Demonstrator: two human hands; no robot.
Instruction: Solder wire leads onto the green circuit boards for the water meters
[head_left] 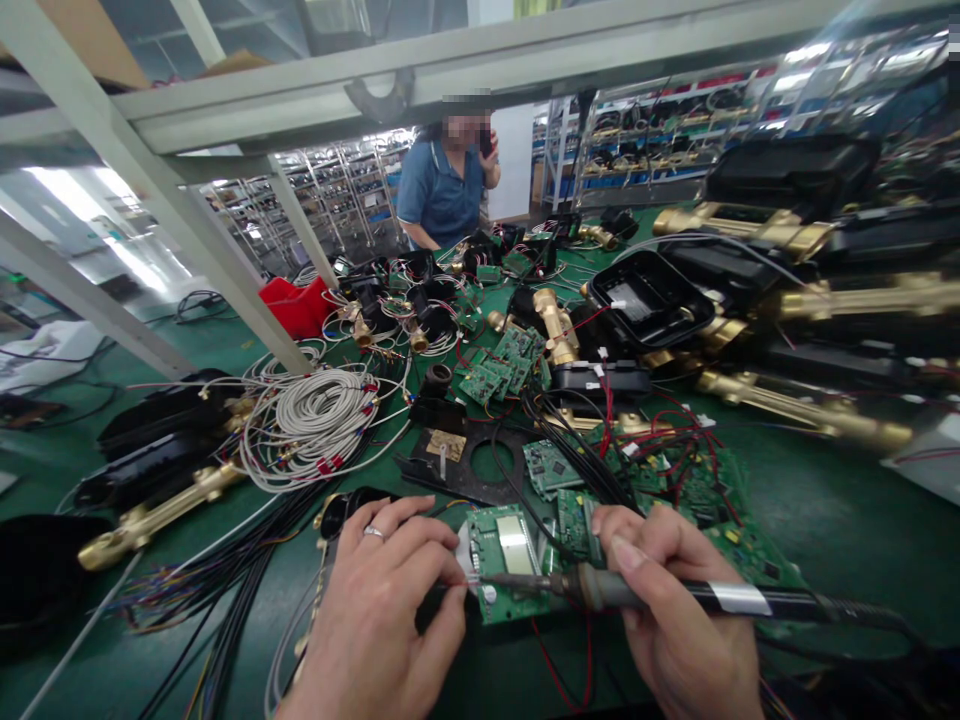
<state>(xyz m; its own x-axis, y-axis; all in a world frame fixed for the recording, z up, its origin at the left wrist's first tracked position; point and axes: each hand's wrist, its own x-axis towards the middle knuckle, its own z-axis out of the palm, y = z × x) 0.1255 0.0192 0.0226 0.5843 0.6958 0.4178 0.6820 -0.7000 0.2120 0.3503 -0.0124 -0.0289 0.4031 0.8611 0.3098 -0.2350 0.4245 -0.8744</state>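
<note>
Left hand (375, 590), grip narrow, contents unclear, at nine o'clock of circuit board (487, 540); right hand (690, 650) grips soldering iron (739, 600); work seems midway; loose boards (510, 365), twelve o'clock.

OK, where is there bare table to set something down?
Best bet: the green table top at right, below the long brass fitting and right of the loose boards. Crowded: left, with coiled cable and black cables; between left hand and right hand, with display board and soldering iron.
</note>
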